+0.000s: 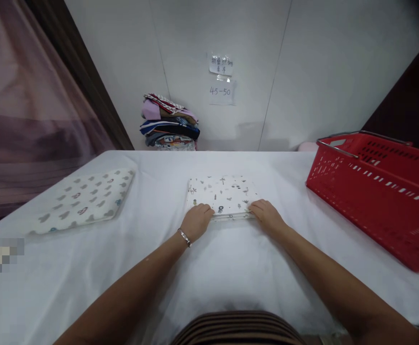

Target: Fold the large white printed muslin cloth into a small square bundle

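Note:
A folded white cloth (227,194) with small grey and dark prints lies on the white-covered table in front of me. Its layers show along the near edge. My left hand (197,223), a silver bracelet at its wrist, has its fingers closed on the near left corner. At the near right corner, my right hand (268,216) pinches the same cloth between thumb and fingers. The undersides of both grips are hidden. Off to the left lies another folded cloth (90,196), white with grey mouse-head shapes, apart from my hands.
A red plastic basket (371,206) with metal handles stands on the right side of the table (152,287). Behind the far edge rises a pile of folded clothes (169,124). Two paper notes (222,91) hang on the wall. A pinkish curtain (33,105) hangs at left.

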Demonstrator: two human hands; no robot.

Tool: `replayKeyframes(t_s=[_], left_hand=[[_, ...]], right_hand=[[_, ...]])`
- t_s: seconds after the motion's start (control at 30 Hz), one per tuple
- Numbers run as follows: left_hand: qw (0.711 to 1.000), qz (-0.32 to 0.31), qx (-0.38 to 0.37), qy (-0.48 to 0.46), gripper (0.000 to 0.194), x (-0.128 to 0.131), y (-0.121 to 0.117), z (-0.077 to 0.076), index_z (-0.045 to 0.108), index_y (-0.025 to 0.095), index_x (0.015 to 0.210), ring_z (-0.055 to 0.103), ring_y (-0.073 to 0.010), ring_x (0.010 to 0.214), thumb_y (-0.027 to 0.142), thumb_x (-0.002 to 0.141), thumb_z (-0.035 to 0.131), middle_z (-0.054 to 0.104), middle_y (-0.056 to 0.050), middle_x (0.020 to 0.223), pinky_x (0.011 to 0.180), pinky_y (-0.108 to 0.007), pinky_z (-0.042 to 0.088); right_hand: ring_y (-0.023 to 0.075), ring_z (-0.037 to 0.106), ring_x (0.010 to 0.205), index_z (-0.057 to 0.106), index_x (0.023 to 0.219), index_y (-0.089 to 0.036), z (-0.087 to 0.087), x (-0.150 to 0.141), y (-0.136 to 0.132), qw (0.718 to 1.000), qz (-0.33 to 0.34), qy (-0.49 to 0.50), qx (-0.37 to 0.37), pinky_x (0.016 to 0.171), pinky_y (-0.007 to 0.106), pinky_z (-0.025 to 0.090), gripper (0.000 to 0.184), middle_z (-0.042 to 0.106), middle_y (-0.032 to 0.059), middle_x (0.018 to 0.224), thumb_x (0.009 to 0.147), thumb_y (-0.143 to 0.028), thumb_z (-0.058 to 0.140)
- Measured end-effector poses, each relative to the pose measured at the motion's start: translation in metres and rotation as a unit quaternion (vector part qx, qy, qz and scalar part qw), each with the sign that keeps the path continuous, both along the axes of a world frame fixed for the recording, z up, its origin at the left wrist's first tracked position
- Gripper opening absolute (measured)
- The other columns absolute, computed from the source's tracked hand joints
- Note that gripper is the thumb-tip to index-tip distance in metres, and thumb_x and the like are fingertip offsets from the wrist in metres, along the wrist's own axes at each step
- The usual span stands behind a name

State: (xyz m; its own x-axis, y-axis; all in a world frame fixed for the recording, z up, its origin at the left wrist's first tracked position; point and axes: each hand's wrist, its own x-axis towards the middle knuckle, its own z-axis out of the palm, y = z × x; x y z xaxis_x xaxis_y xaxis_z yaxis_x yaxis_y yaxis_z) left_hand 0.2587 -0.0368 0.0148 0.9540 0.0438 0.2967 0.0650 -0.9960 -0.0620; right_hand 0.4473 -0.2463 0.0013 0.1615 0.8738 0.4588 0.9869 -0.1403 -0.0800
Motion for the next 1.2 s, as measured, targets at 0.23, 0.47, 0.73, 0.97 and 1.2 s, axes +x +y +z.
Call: replayKeyframes(t_s=[0.23,0.47,0.73,0.97,1.2], left_hand=[[0.999,-0.004,0.011,-0.031,0.018,-0.004,0.0,0.0,0.057,0.017,0.092,0.05,-0.0178,0.081,0.013,0.086,0.041,0.059,-0.005,0.088,0.071,-0.031,0.039],[0.999,-0.012,-0.039,-0.022,0.017,-0.004,-0.004,-0.002,0.057,0.016,0.089,0.05,-0.0183,0.084,0.017,0.087,0.04,0.057,-0.006,0.087,0.074,-0.032,0.04],[0.993,-0.038,-0.114,-0.021,0.022,-0.001,0.006,-0.003,0.055,0.019,0.1,0.05,-0.0179,0.085,0.033,0.086,0.046,0.056,-0.005,0.094,0.073,-0.032,0.041],[0.994,-0.027,-0.083,-0.057,0.021,0.002,0.006,-0.006,0.059,0.019,0.094,0.05,-0.0163,0.081,0.028,0.089,0.041,0.059,-0.004,0.088,0.07,-0.029,0.039],[0.998,-0.033,0.009,-0.054,0.02,0.0,0.001,-0.007,0.061,0.019,0.087,0.048,-0.0163,0.075,0.025,0.089,0.042,0.059,-0.004,0.08,0.064,-0.028,0.035]], right_hand=[[0.0205,0.049,0.088,0.06,0.097,-0.016,-0.001,-0.003,-0.003,1.0,0.012,-0.012,0.011,0.074,0.032,0.036,0.022,0.061,0.0095,0.094,0.085,-0.009,0.042],[0.021,0.048,0.09,0.059,0.098,-0.016,-0.005,-0.006,-0.004,1.0,-0.002,0.0,-0.006,0.076,0.034,0.036,0.022,0.061,0.0094,0.097,0.087,-0.012,0.041],[0.0215,0.049,0.093,0.056,0.104,-0.017,-0.001,-0.008,-0.007,1.0,0.012,0.028,-0.008,0.08,0.035,0.037,0.024,0.059,0.01,0.101,0.09,-0.029,0.042],[0.02,0.05,0.091,0.059,0.103,-0.018,-0.006,-0.002,-0.004,1.0,0.01,0.006,0.01,0.078,0.033,0.037,0.022,0.062,0.0085,0.099,0.09,-0.018,0.041],[0.0201,0.051,0.091,0.061,0.102,-0.02,-0.007,-0.004,-0.005,1.0,0.013,-0.008,0.01,0.077,0.033,0.037,0.023,0.062,0.0084,0.098,0.088,-0.016,0.043]])
